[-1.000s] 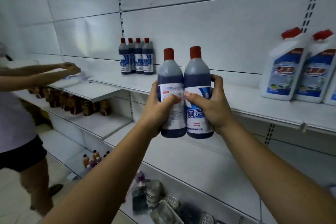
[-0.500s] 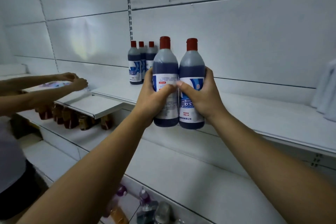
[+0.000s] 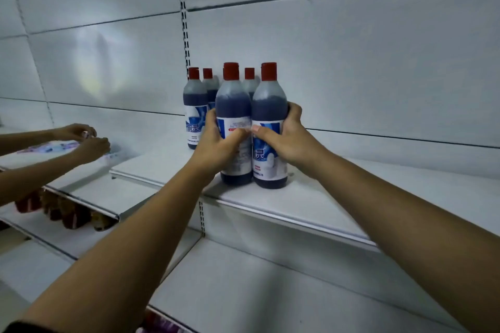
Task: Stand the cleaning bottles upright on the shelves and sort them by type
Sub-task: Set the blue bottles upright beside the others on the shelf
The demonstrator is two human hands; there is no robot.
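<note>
Left hand (image 3: 219, 146) and right hand (image 3: 286, 140) each grip 1 bottle (image 3: 269, 108) in curled fingers (image 3: 263, 130), seemingly resting on the shelf (image 3: 311, 205) at 5 o'clock from the matching row (image 3: 194, 105); next, let go.

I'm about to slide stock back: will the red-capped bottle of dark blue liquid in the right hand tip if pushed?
Probably, if shoved high: the red-capped bottle of dark blue liquid is narrow on a small base. Filled to the shoulder, it likely feels heavy. Pushing where the right hand grips should slide it.
</note>
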